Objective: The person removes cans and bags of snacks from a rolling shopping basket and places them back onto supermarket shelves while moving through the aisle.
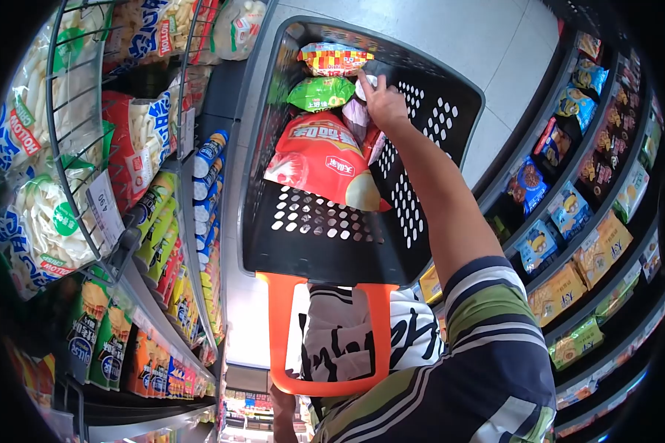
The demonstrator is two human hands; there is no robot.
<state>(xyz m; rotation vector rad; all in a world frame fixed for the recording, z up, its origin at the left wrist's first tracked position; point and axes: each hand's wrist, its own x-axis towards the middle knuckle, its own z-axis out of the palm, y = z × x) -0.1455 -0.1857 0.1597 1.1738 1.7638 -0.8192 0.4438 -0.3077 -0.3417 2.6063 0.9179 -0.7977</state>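
A black shopping basket (318, 255) with perforated walls fills the middle, its orange handle (279, 332) toward my body. My right hand (386, 103) reaches inside, fingers spread, next to a white-and-pink package (355, 114) that it partly covers. Beside that package lie a large red snack bag (314, 151), a green snack bag (321, 93) and a red-and-yellow checked bag (332, 57). At the lower left corner of the handle, my left hand (283, 404) appears closed around it, small and in shadow.
On the left, a shelf with wire racks holds puffed snack bags (52, 214), canisters (208, 166) and a price tag (105, 207). Curved shelves on the right carry blue packs (537, 245) and yellow packs (556, 290). Pale floor tiles (495, 44) show past the basket.
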